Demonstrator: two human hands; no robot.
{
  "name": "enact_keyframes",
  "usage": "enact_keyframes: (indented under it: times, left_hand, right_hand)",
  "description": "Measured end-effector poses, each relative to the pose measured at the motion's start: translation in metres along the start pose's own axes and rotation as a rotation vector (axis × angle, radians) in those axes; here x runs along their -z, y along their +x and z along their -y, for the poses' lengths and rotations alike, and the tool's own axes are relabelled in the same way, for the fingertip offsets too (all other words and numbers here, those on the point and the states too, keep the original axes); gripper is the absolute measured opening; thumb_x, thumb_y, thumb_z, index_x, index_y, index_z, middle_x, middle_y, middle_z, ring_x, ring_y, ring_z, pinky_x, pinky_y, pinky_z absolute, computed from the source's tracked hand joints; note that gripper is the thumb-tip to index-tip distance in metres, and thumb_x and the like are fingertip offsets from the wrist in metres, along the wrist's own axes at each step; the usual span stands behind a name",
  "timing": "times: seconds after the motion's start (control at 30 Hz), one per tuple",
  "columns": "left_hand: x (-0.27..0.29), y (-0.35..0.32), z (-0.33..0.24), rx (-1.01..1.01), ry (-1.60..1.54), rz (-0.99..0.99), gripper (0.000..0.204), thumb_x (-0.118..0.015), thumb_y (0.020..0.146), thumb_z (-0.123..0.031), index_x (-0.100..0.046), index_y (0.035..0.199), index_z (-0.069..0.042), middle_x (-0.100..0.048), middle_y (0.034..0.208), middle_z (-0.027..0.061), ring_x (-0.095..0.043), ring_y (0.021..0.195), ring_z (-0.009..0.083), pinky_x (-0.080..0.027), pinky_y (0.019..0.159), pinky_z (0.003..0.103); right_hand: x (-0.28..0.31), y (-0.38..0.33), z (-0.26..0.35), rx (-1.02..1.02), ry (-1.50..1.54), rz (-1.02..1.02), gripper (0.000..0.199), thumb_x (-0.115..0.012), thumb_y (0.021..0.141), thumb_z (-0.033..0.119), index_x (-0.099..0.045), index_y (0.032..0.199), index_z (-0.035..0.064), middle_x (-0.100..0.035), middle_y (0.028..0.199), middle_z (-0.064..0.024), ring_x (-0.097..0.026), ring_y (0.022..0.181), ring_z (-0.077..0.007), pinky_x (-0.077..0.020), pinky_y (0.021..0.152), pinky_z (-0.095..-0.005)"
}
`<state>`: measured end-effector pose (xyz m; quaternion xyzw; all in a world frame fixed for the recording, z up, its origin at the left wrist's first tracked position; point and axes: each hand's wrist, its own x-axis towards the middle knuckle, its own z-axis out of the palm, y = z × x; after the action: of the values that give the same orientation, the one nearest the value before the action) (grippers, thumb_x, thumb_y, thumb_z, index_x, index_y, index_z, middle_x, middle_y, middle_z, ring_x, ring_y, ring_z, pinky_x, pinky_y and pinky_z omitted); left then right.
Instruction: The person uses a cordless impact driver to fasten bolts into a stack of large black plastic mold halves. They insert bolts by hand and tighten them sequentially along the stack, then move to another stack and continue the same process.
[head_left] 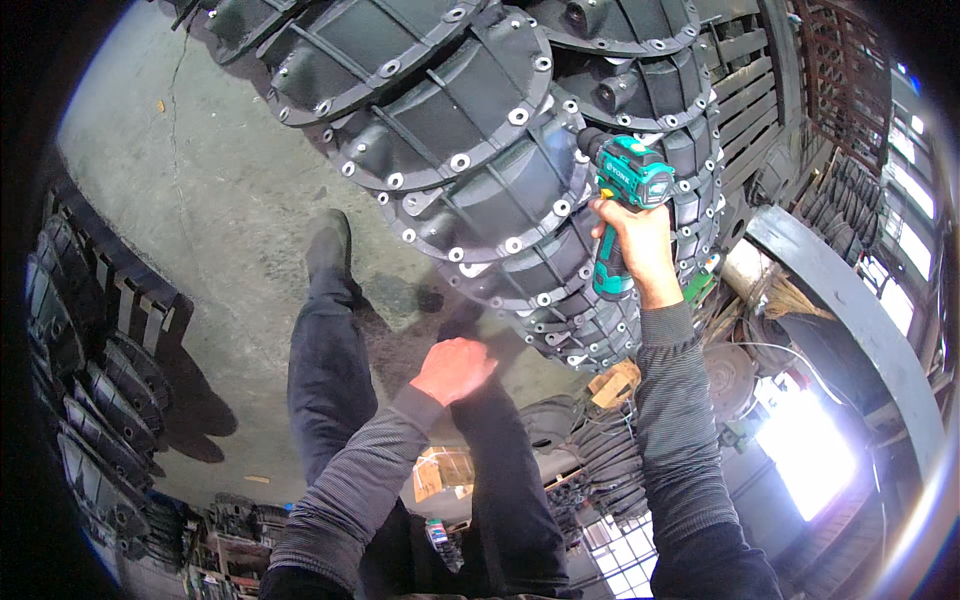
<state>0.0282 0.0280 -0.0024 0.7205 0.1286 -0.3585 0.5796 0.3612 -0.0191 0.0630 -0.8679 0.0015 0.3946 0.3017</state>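
One teal cordless drill (637,178) is showing. Two bare hands (455,372), two sleeved forearms (675,410) are extending. Two trousered legs (325,350), one shoe (330,243) are appearing. Black ribbed housings (440,112) are numbering over ten, overlapping beyond exact count.

You stand in what looks like an industrial workshop: stacked dark-grey ribbed castings (435,118) with round holes, a cracked grey concrete floor (235,150), a teal-and-black cordless drill (636,174), a straw-coloured bristle broom (797,299).
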Motion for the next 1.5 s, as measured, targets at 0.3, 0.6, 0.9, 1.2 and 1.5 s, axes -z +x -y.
enact_keyframes:
  times: [0.3,0.6,0.9,1.2,1.5]
  left_hand:
    - [0.005,-0.005,-0.003,-0.03,-0.051,-0.034,0.04,-0.065,0.096,-0.039,-0.075,0.087,-0.001,-0.075,0.087,0.0231,-0.073,0.088,0.0436,-0.058,0.081,0.054]
    - [0.005,-0.007,-0.003,-0.043,-0.096,-0.056,0.037,-0.066,0.096,-0.036,-0.075,0.085,-0.002,-0.074,0.085,0.0228,-0.073,0.086,0.0426,-0.058,0.08,0.054]
    - [0.008,-0.007,-0.003,-0.057,-0.098,-0.072,0.038,-0.068,0.095,-0.037,-0.076,0.087,-0.002,-0.074,0.085,0.0232,-0.073,0.086,0.0435,-0.058,0.078,0.054]
    - [0.011,-0.007,-0.006,-0.027,-0.089,-0.029,0.037,-0.068,0.095,-0.037,-0.077,0.088,-0.002,-0.075,0.087,0.0232,-0.074,0.088,0.0431,-0.059,0.08,0.054]
    - [0.02,-0.009,-0.01,-0.012,-0.106,0.028,0.041,-0.066,0.095,-0.037,-0.077,0.091,0.002,-0.076,0.094,0.026,-0.074,0.096,0.0446,-0.058,0.086,0.054]
  right_hand:
    - [0.013,0.017,0.028,-0.092,0.042,0.121,0.017,-0.074,0.087,0.004,-0.071,0.104,0.0002,-0.073,0.087,-0.0073,-0.068,0.061,-0.0172,-0.056,0.058,-0.0324]
    - [0.023,0.036,0.055,-0.103,-0.358,0.168,0.018,-0.072,0.081,0.006,-0.069,0.099,0.0017,-0.07,0.083,-0.0039,-0.068,0.06,-0.0153,-0.0551,0.059,-0.0338]
    - [0.024,0.041,0.066,-0.134,-0.386,0.189,0.019,-0.074,0.08,0.009,-0.071,0.097,0.0011,-0.072,0.079,-0.0043,-0.069,0.059,-0.016,-0.0549,0.06,-0.0344]
    - [0.03,0.052,0.062,-0.108,-0.475,0.213,0.019,-0.072,0.08,0.01,-0.072,0.097,0.0002,-0.073,0.078,-0.0071,-0.071,0.06,-0.0166,-0.0563,0.061,-0.0351]
    - [0.028,0.05,0.068,-0.101,-0.517,0.21,0.018,-0.073,0.079,0.011,-0.072,0.093,-0.0006,-0.073,0.075,-0.0073,-0.072,0.06,-0.0165,-0.0562,0.061,-0.0341]
